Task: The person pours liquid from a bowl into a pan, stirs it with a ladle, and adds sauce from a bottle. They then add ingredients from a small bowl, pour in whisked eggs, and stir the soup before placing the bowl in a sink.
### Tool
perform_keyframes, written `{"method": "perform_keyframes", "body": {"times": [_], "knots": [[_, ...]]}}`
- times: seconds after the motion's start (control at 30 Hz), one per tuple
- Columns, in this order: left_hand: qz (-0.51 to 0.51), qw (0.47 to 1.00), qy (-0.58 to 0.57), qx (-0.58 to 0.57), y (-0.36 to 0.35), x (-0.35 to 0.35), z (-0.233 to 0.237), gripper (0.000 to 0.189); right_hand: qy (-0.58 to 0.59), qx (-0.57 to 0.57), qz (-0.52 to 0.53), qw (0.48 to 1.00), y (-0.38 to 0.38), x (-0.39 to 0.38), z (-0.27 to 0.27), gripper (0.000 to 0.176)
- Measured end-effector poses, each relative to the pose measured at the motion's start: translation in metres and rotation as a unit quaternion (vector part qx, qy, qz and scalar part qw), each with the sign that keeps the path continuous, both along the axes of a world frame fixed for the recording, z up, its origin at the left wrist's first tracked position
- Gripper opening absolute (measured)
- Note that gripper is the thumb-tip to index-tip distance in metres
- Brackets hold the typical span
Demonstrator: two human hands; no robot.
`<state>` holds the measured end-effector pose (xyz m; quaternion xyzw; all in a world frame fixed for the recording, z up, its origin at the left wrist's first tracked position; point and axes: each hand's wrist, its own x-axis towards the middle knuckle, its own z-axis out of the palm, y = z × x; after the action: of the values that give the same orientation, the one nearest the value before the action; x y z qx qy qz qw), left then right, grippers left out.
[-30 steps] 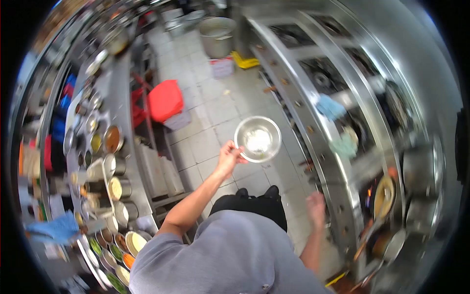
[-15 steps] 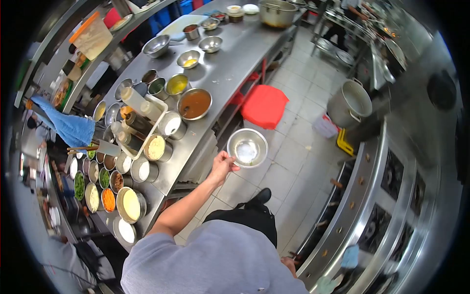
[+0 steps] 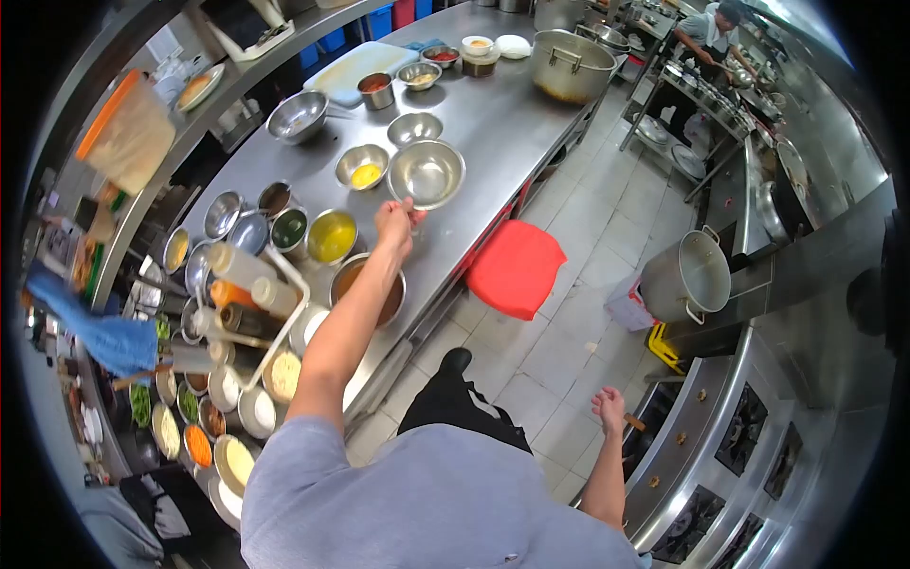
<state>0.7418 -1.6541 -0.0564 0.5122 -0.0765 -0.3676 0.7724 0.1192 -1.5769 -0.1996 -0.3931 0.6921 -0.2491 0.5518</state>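
My left hand pinches the near rim of a metal bowl, which shows bare metal inside and is over the steel counter. Just left of it is a small bowl with yellow egg, and behind is another small metal bowl. Below my left forearm, a bowl of brown sauce is partly covered. My right hand hangs in the air beside the stove, fingers apart and holding nothing.
A red stool stands beside the counter. Tubs of ingredients and squeeze bottles crowd the counter's left. A large pot stands right, near the stove. Another person works at the far right; a grey sleeve shows lower left.
My left hand has carried the metal bowl from above the floor to over the counter, forward and left. My right hand has risen into fuller view. The camera view has shifted forward.
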Motion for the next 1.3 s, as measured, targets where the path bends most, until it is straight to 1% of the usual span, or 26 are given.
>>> {"method": "perform_keyframes", "body": {"times": [0.03, 0.13, 0.2, 0.27, 0.3, 0.33, 0.4, 0.43, 0.47, 0.5, 0.57, 0.6, 0.7, 0.77, 0.87, 0.9, 0.93, 1.0, 1.07, 1.1, 1.13, 1.17, 1.2, 1.23, 1.27, 1.3], "knots": [[0.012, 1.0, 0.004, 0.002, -0.029, 0.02, 0.0, 0.013, 0.001, -0.008, 0.002, 1.0, -0.011, 0.017, 0.006, 0.025], [0.046, 0.999, 0.02, 0.019, -0.101, 0.071, -0.001, 0.015, -0.013, 0.037, 0.014, 0.999, -0.004, 0.052, -0.022, 0.024], [0.065, 0.997, 0.028, 0.042, -0.142, 0.097, -0.009, 0.016, 0.008, 0.065, 0.075, 0.995, 0.021, 0.064, -0.051, 0.023], [0.1, 0.991, 0.057, 0.065, -0.171, 0.114, -0.022, 0.017, 0.023, 0.137, 0.054, 0.989, 0.056, 0.083, -0.049, 0.019], [0.119, 0.987, 0.07, 0.081, -0.18, 0.119, -0.03, 0.018, 0.051, 0.146, 0.08, 0.985, 0.073, 0.084, -0.057, 0.021], [0.133, 0.985, 0.071, 0.086, -0.187, 0.121, -0.039, 0.017, 0.079, 0.156, 0.107, 0.979, 0.093, 0.077, -0.075, 0.023], [0.101, 0.99, 0.08, 0.057, -0.186, 0.116, -0.047, 0.015, 0.062, 0.098, 0.141, 0.983, 0.134, 0.045, -0.11, 0.02], [0.085, 0.992, 0.084, 0.042, -0.184, 0.113, -0.051, 0.015, 0.06, 0.125, 0.128, 0.982, 0.142, 0.042, -0.103, 0.02], [0.078, 0.992, 0.096, 0.013, -0.18, 0.107, -0.059, 0.018, 0.057, 0.153, 0.115, 0.98, 0.154, 0.038, -0.09, 0.02], [0.095, 0.985, 0.145, 0.001, -0.174, 0.1, -0.067, 0.022, 0.054, 0.18, 0.102, 0.977, 0.16, 0.037, -0.079, 0.021], [0.131, 0.962, 0.239, -0.022, -0.155, 0.082, -0.065, 0.028, 0.062, 0.197, 0.102, 0.973, 0.158, 0.026, -0.082, 0.02], [0.153, 0.954, 0.257, -0.016, -0.147, 0.08, -0.067, 0.035, 0.065, 0.205, 0.1, 0.971, 0.158, 0.024, -0.082, 0.02], [0.272, 0.926, 0.261, -0.002, -0.127, 0.089, -0.074, 0.038, 0.034, 0.26, -0.095, 0.96, 0.128, 0.044, -0.052, 0.023], [0.297, 0.933, 0.205, 0.006, -0.118, 0.113, -0.111, 0.037, 0.04, 0.206, -0.088, 0.974, 0.107, 0.059, -0.045, 0.02], [0.281, 0.938, 0.199, 0.031, -0.104, 0.142, -0.124, 0.033, 0.031, 0.14, -0.069, 0.987, 0.083, 0.091, -0.018, 0.027], [0.275, 0.94, 0.18, 0.088, -0.101, 0.147, -0.119, 0.03, 0.026, 0.12, -0.063, 0.99, 0.082, 0.098, -0.011, 0.03], [0.249, 0.952, 0.148, 0.101, -0.099, 0.174, -0.155, 0.03, 0.024, 0.114, -0.063, 0.991, 0.084, 0.103, -0.006, 0.031], [0.186, 0.969, 0.105, 0.125, -0.09, 0.188, -0.157, 0.027, 0.017, 0.1, -0.074, 0.992, 0.101, 0.108, 0.001, 0.034], [0.082, 0.983, -0.013, 0.166, -0.083, 0.199, -0.161, 0.025, 0.02, 0.11, -0.104, 0.988, 0.131, 0.102, 0.001, 0.033], [-0.011, 0.953, -0.185, 0.239, -0.077, 0.203, -0.163, 0.024, 0.02, 0.115, -0.119, 0.986, 0.152, 0.098, -0.003, 0.033], [-0.099, 0.838, -0.419, 0.334, -0.071, 0.204, -0.158, 0.022, 0.013, 0.118, -0.157, 0.98, 0.178, 0.093, -0.009, 0.032], [-0.142, 0.718, -0.57, 0.373, -0.069, 0.199, -0.15, 0.022, 0.009, 0.133, -0.201, 0.971, 0.208, 0.086, -0.018, 0.032], [-0.16, 0.659, -0.634, 0.372, -0.071, 0.193, -0.142, 0.021, 0.003, 0.148, -0.243, 0.959, 0.242, 0.079, -0.03, 0.032], [-0.171, 0.679, -0.625, 0.346, -0.076, 0.188, -0.136, 0.02, -0.003, 0.163, -0.285, 0.945, 0.278, 0.075, -0.04, 0.032], [-0.111, 0.9, -0.351, 0.232, -0.086, 0.169, -0.134, 0.02, -0.007, 0.164, -0.342, 0.925, 0.318, 0.072, -0.051, 0.03], [-0.049, 0.993, -0.015, 0.111, -0.101, 0.133, -0.121, 0.022, -0.021, 0.171, -0.394, 0.903, 0.357, 0.067, -0.063, 0.029]]}}
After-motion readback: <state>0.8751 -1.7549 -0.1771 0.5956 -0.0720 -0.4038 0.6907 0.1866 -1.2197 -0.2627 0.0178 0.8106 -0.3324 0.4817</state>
